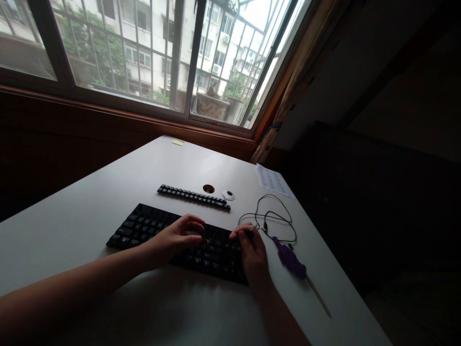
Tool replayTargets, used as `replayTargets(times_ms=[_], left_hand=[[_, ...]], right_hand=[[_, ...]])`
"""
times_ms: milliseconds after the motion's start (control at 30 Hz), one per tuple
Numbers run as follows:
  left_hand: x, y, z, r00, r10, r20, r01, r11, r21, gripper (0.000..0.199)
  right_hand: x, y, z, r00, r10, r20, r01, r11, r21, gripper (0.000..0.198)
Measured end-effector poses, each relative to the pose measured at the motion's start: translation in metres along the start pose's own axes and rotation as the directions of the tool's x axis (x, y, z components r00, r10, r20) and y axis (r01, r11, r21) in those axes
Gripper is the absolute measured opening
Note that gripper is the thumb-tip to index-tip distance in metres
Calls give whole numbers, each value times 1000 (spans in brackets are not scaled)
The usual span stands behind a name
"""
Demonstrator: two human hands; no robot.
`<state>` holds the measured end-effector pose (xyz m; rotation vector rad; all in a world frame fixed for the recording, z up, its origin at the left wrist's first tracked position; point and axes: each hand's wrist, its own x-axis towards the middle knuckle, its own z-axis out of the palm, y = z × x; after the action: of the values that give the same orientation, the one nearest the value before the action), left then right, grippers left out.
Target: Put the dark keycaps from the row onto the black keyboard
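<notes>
A black keyboard (144,226) lies on the white table, slightly aslant. My left hand (183,238) rests over its middle, with the thumb apart from the curved fingers and the fingertips at the keys. At the keyboard's right end, my right hand (253,247) is closed in a pinch. Something small and dark shows between its fingers, and thin pale ends stick out beside them; I cannot make out what it is. Behind the keyboard, black keycaps (192,196) stand lined up in rows.
To the right lie a looped black cable (279,216) and a purple tool (291,259) with a long thin rod. A printed sheet (273,180) is at the right edge. Farther back are a cable hole (208,189), its white cover (228,195) and a yellow note (177,142).
</notes>
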<state>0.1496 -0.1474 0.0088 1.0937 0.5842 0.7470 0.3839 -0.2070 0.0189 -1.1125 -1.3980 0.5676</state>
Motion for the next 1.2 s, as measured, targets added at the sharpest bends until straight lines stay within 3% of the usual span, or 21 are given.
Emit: replayTargets(times_ms=[100, 233, 400, 500, 867, 1000, 1200], left_hand=[[1, -2, 0, 1000, -2, 9, 2, 1000, -15, 39], [2, -4, -2, 999, 25, 37, -24, 1000, -18, 39], [1, -4, -1, 997, 31, 64, -31, 999, -8, 41], [0, -4, -1, 996, 9, 84, -9, 1000, 1, 43], [-2, 1, 4, 996, 27, 84, -37, 991, 130, 38], [-4, 3, 7, 996, 35, 79, -47, 986, 160, 33], [-4, 6, 6, 994, 16, 104, -33, 986, 164, 27]], right_hand=[[-3, -1, 2, 996, 13, 92, -7, 998, -63, 15], [-5, -4, 8, 970, -90, 226, 138, 969, -204, 12], [-6, -4, 17, 932, -141, 335, 212, 959, -186, 29], [-6, -2, 19, 925, -139, 354, 210, 963, -169, 30], [-2, -4, 15, 934, -96, 343, 176, 962, -210, 17], [16, 3, -8, 973, -53, 223, 130, 930, -344, 15], [62, 38, -56, 986, -1, 167, 92, 836, -541, 24]])
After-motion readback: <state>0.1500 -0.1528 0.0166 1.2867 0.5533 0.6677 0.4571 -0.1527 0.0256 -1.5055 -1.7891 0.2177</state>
